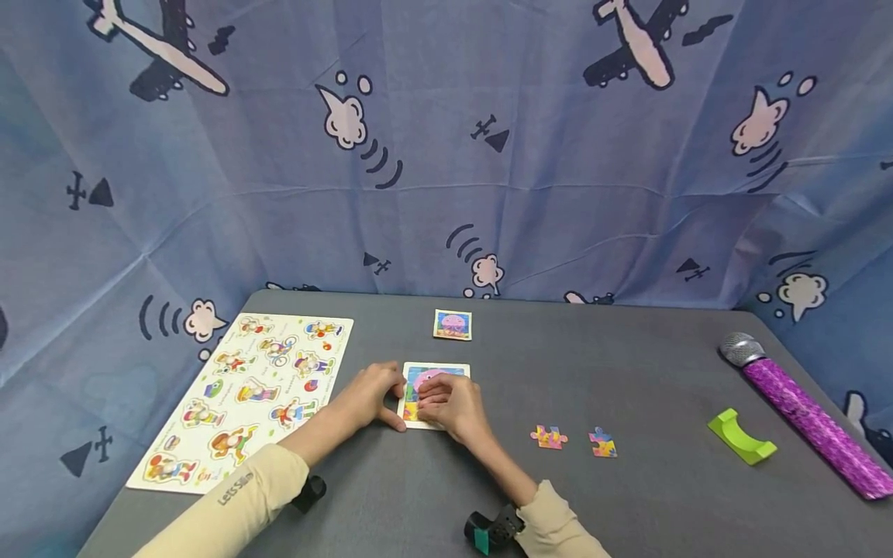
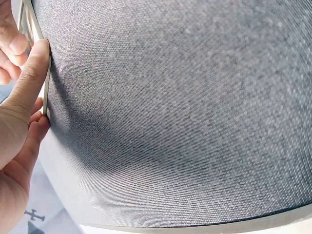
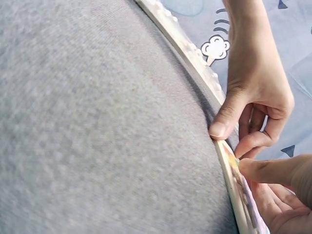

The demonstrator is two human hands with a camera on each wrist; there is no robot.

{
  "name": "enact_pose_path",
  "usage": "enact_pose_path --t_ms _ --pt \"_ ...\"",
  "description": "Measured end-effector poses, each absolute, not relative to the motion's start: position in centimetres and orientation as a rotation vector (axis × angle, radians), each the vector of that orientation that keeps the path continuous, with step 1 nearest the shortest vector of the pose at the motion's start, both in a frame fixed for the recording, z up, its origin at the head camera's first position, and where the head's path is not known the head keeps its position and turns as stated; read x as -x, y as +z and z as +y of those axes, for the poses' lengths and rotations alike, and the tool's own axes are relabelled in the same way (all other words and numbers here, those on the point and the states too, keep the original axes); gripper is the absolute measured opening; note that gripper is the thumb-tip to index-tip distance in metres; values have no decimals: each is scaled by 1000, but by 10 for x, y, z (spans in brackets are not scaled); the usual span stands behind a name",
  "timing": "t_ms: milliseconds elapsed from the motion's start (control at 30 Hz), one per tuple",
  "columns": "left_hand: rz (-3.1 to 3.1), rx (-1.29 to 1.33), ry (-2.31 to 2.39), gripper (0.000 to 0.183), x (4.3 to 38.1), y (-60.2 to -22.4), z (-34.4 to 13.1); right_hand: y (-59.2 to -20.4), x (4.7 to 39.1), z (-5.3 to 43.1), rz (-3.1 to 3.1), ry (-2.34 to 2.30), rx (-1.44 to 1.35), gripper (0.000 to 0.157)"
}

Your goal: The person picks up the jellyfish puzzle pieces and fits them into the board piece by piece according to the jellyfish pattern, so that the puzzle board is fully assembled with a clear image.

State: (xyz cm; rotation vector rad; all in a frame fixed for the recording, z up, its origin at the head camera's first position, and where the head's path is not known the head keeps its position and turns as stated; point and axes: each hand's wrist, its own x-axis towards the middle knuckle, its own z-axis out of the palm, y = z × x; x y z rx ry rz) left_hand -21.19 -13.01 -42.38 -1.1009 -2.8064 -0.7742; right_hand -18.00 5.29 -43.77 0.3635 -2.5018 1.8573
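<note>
A small square jigsaw puzzle (image 1: 463,367) with a pink figure on a blue background lies in a pale frame on the table. My left hand (image 1: 373,395) holds its left side, with the thumb at the near left corner and fingers along the edge. Over the picture is my right hand (image 1: 456,403), its thumb touching the yellow-orange part near the lower left and its other fingers loosely bent. Part of the picture is hidden under this hand. To the right lie two loose puzzle pieces, one yellow and pink (image 1: 549,437), the other blue and yellow (image 1: 603,442).
Behind the puzzle sits a small picture card (image 1: 453,325) with a similar pink figure. A large white board with cartoon figures (image 1: 233,387) lies at left. A green curved block (image 1: 742,436) and a purple glittery microphone (image 1: 809,418) are at right. A patterned curtain (image 1: 418,217) hangs behind.
</note>
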Motion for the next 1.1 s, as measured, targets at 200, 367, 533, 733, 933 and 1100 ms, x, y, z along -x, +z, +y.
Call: enact_pose_path --t_ms 200,367,533,733,933,1100 --pt "-2807 1101 -760 45 212 -422 -126 -434 178 75 -2523 1817 -317 27" --pt "-2815 1090 -758 45 211 -422 -123 -431 170 112 -2535 1840 -316 30" --pt "-2808 1096 -753 46 210 -425 -121 -430 158 166 -2599 1773 -476 36" --pt "-2798 1097 -772 46 209 -428 -124 -429 146 227 -2713 1579 -664 42" --pt "-2785 1112 -778 46 212 -427 -128 -428 141 249 -2801 1297 -686 41" --pt "-2781 1120 -770 46 212 -427 -129 -434 141 251 -2801 1243 -726 36"
